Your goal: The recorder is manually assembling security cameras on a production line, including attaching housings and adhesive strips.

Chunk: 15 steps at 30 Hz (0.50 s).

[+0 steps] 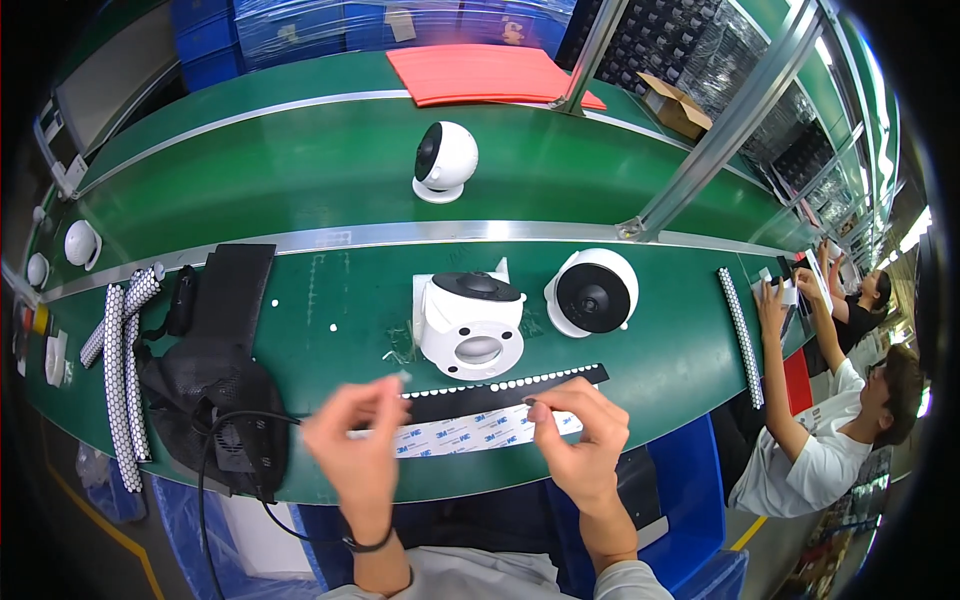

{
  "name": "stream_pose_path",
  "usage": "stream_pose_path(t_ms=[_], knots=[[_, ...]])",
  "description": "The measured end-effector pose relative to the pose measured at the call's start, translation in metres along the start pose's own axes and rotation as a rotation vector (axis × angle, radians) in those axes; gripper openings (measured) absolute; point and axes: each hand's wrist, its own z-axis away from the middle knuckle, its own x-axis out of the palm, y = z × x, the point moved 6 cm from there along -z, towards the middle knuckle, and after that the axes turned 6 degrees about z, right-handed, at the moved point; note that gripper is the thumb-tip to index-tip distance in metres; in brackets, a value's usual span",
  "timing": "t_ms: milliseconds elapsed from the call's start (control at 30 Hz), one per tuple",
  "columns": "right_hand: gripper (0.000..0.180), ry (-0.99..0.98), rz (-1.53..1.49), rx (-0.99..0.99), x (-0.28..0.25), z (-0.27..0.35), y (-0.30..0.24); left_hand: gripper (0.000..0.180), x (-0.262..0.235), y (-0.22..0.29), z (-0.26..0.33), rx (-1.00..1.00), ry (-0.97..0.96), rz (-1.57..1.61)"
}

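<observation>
Your left hand point(358, 437) and right hand point(580, 435) were apart, each pinching one end of a white printed adhesive backing strip point(470, 434) held just above the green worktop point(330, 180). Just behind it lay a black strip lined with small white dots point(505, 392). Beyond that stood a white plastic camera housing point(470, 322), with a round white-and-black camera head point(592, 292) to its right.

You have a long black strip point(505, 394) lined with small white dots along its upper edge, lying flat and slightly slanted on the desk. Its white printed backing liner point(470, 433) lies peeled alongside, just below.
</observation>
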Motion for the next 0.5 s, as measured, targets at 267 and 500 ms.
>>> stream_pose_path(t_ms=[267,500], knots=[[0.013,0.020,0.068,-0.068,0.005,0.002,-0.010,0.008,-0.019,0.000,-0.008,0.030,0.125,-0.016],[0.034,0.043,0.278,-0.480,0.021,0.013,-0.024,0.007,0.042,0.012,0.033,-0.243,-0.359,0.282]])
